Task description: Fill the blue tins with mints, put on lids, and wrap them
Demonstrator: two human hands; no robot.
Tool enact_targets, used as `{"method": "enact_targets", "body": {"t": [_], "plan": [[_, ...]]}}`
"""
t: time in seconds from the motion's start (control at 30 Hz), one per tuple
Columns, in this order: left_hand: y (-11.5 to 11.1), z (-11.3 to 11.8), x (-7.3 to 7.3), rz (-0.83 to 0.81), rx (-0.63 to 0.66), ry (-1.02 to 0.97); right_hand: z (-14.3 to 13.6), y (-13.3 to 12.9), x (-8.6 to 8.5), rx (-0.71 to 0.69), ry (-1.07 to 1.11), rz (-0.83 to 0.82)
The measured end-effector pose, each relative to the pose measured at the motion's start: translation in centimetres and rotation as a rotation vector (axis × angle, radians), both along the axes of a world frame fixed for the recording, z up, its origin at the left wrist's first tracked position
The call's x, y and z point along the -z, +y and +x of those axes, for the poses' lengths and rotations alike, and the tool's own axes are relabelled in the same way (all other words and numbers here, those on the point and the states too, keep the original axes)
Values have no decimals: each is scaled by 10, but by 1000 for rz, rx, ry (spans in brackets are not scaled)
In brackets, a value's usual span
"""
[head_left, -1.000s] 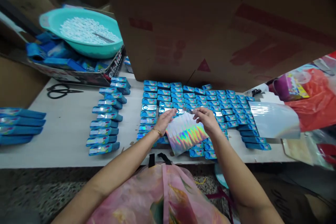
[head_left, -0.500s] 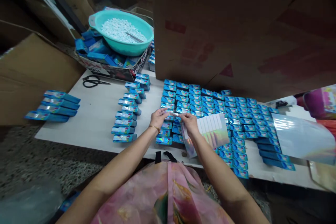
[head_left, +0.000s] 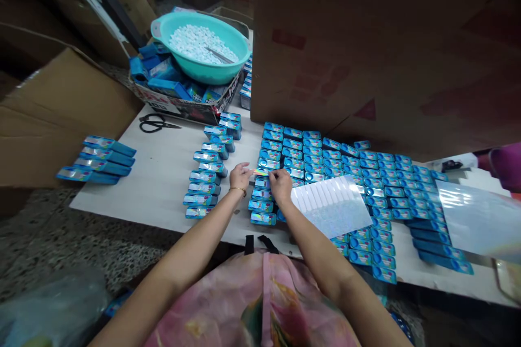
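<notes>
Between my two hands a small shiny strip (head_left: 261,172) lies over a blue box in the leftmost column of the packed rows. My left hand (head_left: 240,178) pinches its left end, and my right hand (head_left: 279,183) has closed fingers at its right end. Under my right forearm a silvery sticker sheet (head_left: 331,206) rests on the blue boxes (head_left: 293,153). A separate column of blue boxes (head_left: 204,177) stands to the left of my left hand.
A turquoise bowl (head_left: 203,49) of white pieces sits on a carton of blue packs. Black scissors (head_left: 157,123) lie near it. A large cardboard box (head_left: 366,49) stands behind the rows. More blue boxes (head_left: 97,160) are at far left, another glossy sheet (head_left: 480,219) at right.
The strip between my hands has come down onto a box, stretched flat. The sheet by my right arm now lies flatter. The whole view has shifted slightly, moving the table rightward in the picture.
</notes>
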State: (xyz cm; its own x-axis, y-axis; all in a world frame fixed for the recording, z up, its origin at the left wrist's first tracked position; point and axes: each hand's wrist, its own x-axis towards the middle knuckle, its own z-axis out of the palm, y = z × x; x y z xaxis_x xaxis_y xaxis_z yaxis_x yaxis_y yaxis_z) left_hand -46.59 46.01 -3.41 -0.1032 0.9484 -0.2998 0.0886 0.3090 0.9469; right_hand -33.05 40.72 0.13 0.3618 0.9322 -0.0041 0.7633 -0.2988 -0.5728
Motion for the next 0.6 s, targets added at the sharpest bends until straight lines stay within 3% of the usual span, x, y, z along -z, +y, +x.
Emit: {"method": "enact_targets", "body": {"t": [0.17,0.3,0.4,0.5,0.6], "plan": [[3,2,13,33,44,24,-1,4,3,-45,-128,-79],[1,3,18,38,86,162,0,6,-7,-81,-303,-150],[0,3,20,28,66,290,5,2,-19,-245,-422,-199],[1,5,13,45,-5,366,6,-2,-30,-432,-499,-226],[4,17,-7,155,-11,416,4,-5,-44,-494,-525,-225]]}}
